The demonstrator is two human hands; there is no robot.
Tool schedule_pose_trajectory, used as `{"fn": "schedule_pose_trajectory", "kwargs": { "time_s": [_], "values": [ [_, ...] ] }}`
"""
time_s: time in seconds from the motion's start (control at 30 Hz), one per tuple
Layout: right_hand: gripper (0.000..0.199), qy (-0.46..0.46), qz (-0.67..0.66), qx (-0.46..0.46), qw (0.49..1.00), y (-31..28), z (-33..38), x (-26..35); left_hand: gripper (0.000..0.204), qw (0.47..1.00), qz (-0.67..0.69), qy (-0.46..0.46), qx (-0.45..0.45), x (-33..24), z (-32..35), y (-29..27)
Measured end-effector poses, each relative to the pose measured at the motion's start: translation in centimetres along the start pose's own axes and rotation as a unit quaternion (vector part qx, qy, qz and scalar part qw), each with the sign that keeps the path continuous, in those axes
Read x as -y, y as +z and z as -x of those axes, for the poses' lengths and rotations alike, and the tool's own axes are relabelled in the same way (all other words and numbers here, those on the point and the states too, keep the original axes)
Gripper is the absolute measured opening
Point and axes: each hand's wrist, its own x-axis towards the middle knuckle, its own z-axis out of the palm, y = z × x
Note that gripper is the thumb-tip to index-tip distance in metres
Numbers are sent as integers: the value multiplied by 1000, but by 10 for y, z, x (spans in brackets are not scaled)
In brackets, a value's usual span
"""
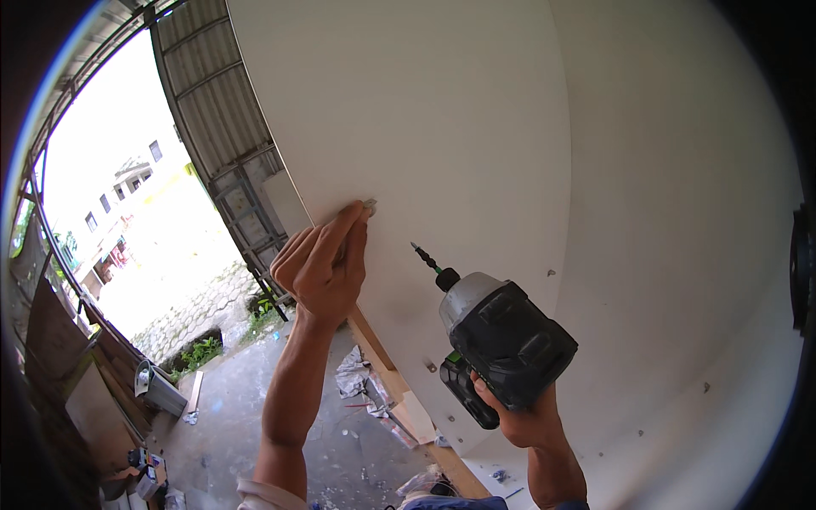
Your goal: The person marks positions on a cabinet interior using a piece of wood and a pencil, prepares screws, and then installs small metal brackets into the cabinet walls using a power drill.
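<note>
My left hand (319, 268) pinches a small pale greenish piece (369, 204) between thumb and fingertips, against the tall white panel (442, 110). That piece is too small to name, and the fingers partly cover it. My right hand (523, 421) is wrapped round the grip of a black and grey cordless impact driver (510, 340). Its driver bit (425, 257) points up and left, below and to the right of the left hand's fingertips and apart from them. Small metal fittings, one (432, 367) near the panel's lower left edge, sit on the white surfaces.
A second white panel (663, 170) adjoins on the right. Below left, wooden strips (370, 340) and crumpled wrapping (353, 372) lie on the grey floor (229, 425). A grey bin (160, 391) stands farther left, by a wide doorway with a corrugated metal door (208, 93).
</note>
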Motion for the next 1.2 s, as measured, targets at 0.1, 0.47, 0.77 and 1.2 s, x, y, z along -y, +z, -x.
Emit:
{"fn": "schedule_pose_trajectory", "kwargs": {
  "time_s": [0.1,0.47,0.77,1.2],
  "values": [
    [32,-68,76,32,994,0,-18,3,22,1000,-12,1,-2,-1,3,6],
    [40,-2,23,26,999,-3,-48,2,25,1000,-26,3,10,1,8,12],
    [24,-15,41,42,998,5,-56,13,18,999,-45,17,6,1,3,8],
    [17,-22,69,40,997,10,-62,20,20,999,-39,37,-8,4,3,9]
  ]
}}
